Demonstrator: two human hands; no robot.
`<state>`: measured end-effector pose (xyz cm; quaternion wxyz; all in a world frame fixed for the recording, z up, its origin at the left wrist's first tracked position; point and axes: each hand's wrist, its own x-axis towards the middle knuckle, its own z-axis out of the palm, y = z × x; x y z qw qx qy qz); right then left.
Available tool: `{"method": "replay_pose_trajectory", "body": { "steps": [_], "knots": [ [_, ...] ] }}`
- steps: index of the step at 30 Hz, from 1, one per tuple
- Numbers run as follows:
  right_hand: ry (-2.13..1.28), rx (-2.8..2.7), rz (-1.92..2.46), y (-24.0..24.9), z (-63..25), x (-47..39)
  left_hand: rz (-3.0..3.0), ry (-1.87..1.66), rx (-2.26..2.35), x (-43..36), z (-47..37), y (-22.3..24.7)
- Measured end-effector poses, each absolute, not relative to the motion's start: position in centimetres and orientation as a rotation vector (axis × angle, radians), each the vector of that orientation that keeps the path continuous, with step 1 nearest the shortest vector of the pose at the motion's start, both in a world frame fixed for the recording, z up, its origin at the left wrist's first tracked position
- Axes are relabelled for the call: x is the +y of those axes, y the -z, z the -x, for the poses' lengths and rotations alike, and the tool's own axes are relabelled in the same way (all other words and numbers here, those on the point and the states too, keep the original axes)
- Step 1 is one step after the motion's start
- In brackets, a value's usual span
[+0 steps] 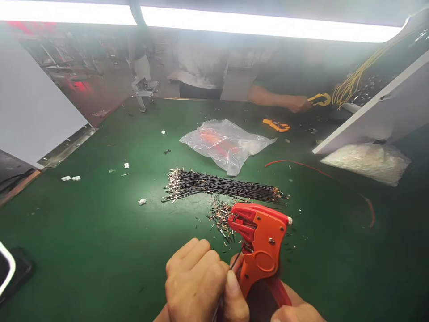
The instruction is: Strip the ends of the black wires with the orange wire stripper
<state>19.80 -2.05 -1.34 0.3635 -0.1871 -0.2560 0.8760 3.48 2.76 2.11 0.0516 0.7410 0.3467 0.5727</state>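
My left hand (197,279) is closed, thumb and fingers pinching a thin black wire (237,257). The wire's end reaches the inner side of a red and orange wire stripper (264,241), just below its jaws. My right hand (300,311) wraps round the stripper's handles at the bottom edge of the view, partly hidden by the tool. Under the stripper's nose lies a scatter of short black and copper-coloured wire scraps (221,219). Beyond them lies a bundle of black wires (221,184), metal terminals at its left end and bare copper at its right.
A clear plastic bag (228,143) with something red inside lies behind the bundle. Farther right are an orange hand tool (276,125), a red wire (301,164) and a bag of whitish pieces (368,162). Across the table, a person's hand (298,103) is beside a yellow tool (321,99).
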Motion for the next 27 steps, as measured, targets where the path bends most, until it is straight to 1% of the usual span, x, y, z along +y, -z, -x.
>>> {"method": "replay_pose_trajectory", "body": {
  "steps": [3,5,8,10,14,19,27],
  "knots": [
    [-2.287,-0.551,0.522,0.2,-20.0,-2.4,-2.342,-1.495,1.0,2.4,-3.2,-2.3],
    [-2.26,-0.521,0.546,-0.5,-19.8,-2.3,-2.331,-1.509,1.002,2.3,-3.3,-2.3],
    [-2.193,-0.599,0.585,-1.4,-19.6,-1.9,-2.293,-1.62,1.021,2.3,-3.6,-2.2],
    [-2.187,-0.659,0.604,-1.5,-19.6,-1.7,-2.349,-1.588,0.991,2.3,-3.7,-2.1],
    [-2.163,-0.754,0.57,0.2,-19.4,-1.4,-2.47,-1.454,0.983,2.1,-3.6,-1.9],
    [-2.071,-0.81,0.592,2.6,-19.1,-1.6,-2.545,-1.415,1.032,2.0,-3.3,-2.0],
    [-2.087,-0.807,0.683,2.7,-20.2,-2.2,-2.554,-1.422,1.024,2.2,-3.4,-1.4]
  ]
}}
